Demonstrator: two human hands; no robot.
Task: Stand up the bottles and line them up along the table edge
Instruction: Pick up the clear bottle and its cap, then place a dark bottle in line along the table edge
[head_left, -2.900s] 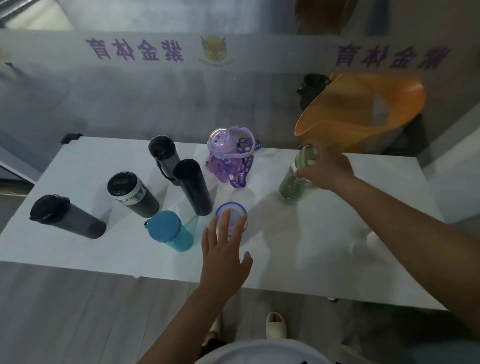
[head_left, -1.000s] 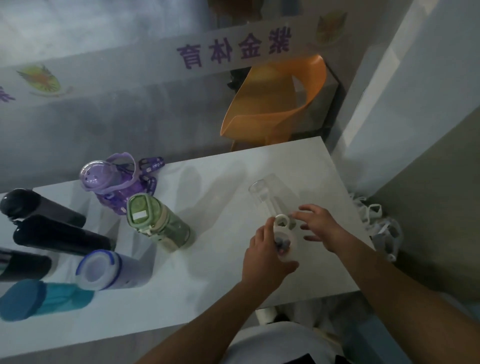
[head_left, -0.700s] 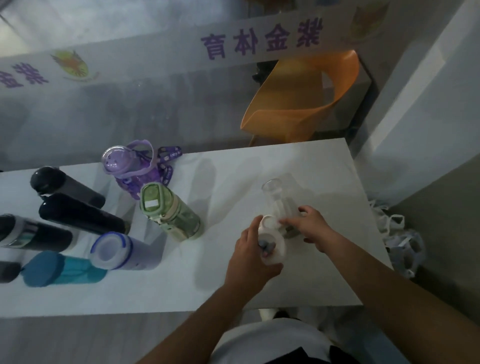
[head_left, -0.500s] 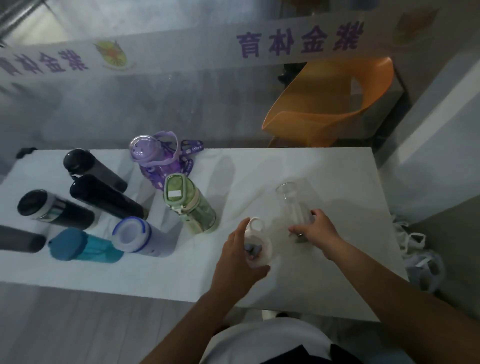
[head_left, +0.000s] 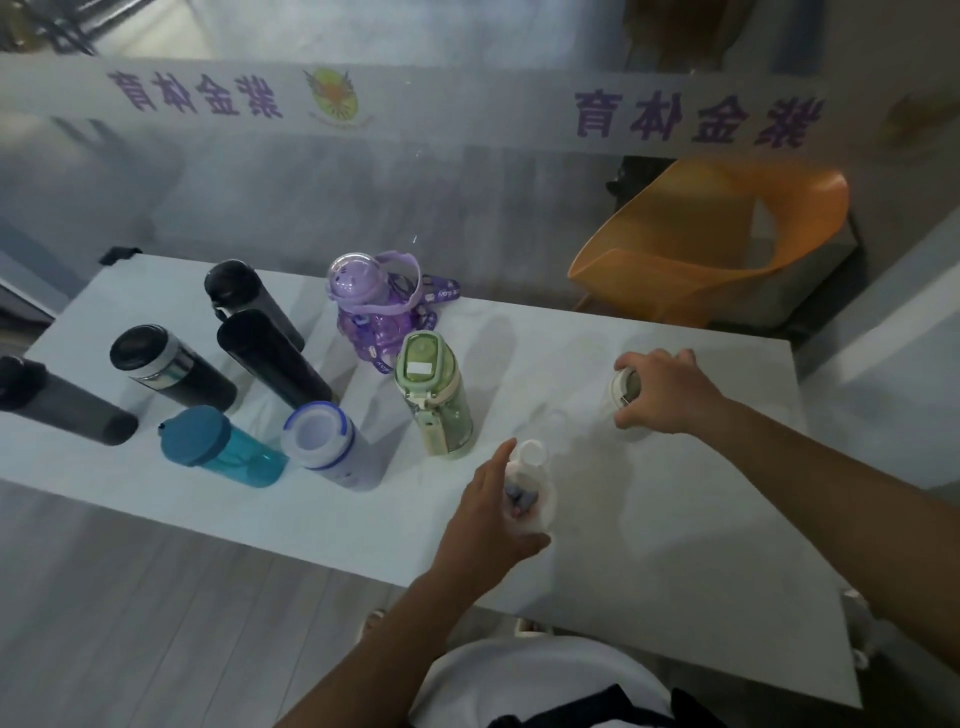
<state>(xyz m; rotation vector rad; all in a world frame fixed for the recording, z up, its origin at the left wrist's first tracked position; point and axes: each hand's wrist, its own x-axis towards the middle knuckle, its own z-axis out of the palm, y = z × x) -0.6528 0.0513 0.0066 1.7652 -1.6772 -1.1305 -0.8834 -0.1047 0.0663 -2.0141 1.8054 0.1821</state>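
Several bottles stand upright on the white table (head_left: 701, 561). At the left are black flasks (head_left: 272, 358) (head_left: 166, 366) (head_left: 57, 402) (head_left: 244, 291), a teal bottle (head_left: 215, 447) and a white bottle with a blue ring (head_left: 327, 444). A purple bottle (head_left: 371, 306) and a green bottle (head_left: 434, 402) stand mid-table. My left hand (head_left: 491, 525) grips a small white bottle (head_left: 532, 483) near the front edge. My right hand (head_left: 667, 389) closes from above over a pale-lidded bottle (head_left: 625, 388) farther back right. A faint clear bottle (head_left: 556, 421) shows between my hands.
An orange chair (head_left: 717, 249) stands behind the table's far right corner. A frosted glass wall with a lettered band (head_left: 467, 109) runs behind the table. Bags (head_left: 862, 623) lie on the floor past the right edge.
My left hand keeps its hold on the small white bottle. My right hand has left the clear bottle and now grips a pale-lidded bottle farther right. The view has swung left.
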